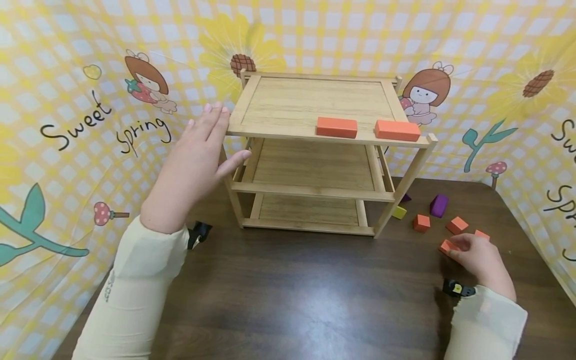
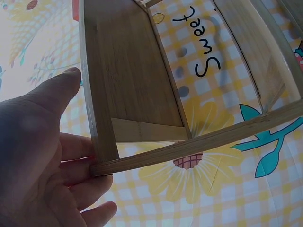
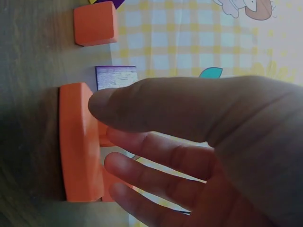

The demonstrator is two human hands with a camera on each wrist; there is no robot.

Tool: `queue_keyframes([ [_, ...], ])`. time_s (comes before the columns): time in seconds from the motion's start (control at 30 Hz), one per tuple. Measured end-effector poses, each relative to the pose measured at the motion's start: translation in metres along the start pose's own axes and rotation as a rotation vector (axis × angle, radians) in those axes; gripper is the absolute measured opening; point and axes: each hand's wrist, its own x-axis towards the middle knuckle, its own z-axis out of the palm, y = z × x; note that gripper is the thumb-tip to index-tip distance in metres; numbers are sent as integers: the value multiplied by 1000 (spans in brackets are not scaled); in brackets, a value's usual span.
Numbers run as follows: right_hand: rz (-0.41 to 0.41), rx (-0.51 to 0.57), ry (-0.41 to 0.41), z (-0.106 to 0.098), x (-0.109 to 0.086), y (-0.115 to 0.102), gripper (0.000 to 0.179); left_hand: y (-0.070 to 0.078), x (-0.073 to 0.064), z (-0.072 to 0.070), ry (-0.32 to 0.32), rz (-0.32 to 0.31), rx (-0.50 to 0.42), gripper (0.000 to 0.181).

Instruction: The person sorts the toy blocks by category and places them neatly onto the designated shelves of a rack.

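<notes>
On the table (image 1: 252, 280), my right hand (image 1: 483, 260) is curving at a block (image 3: 75, 146), pinch unclear, likely light, stiff, best held mid-length, left hand (image 1: 193, 155) lying straight-fingered by the rack (image 1: 288, 102).

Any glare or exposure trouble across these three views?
Head: a glare patch on the brown table; left wrist: upper left washed out, the left hand in shadow; right wrist: dim overall, the right hand shaded.

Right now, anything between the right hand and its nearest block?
Nothing visible. The right hand is right at the orange block; the other table blocks lie farther back, not between.
</notes>
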Motion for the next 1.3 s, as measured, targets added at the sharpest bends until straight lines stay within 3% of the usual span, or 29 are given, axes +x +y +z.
queue_keyframes([
  [0.13, 41, 20, -18, 3, 1, 1, 43, 0, 0, 0, -12, -3, 4, 81],
  [0.63, 32, 2, 22, 8, -1, 12, 40, 0, 4, -1, -38, 10, 11, 82],
  [1.07, 73, 19, 38, 14, 8, 11, 43, -1, -2, -6, -85, -45, 27, 83],
  [1.3, 66, 27, 46, 14, 7, 12, 42, -3, 2, -10, -110, -74, 89, 84],
])
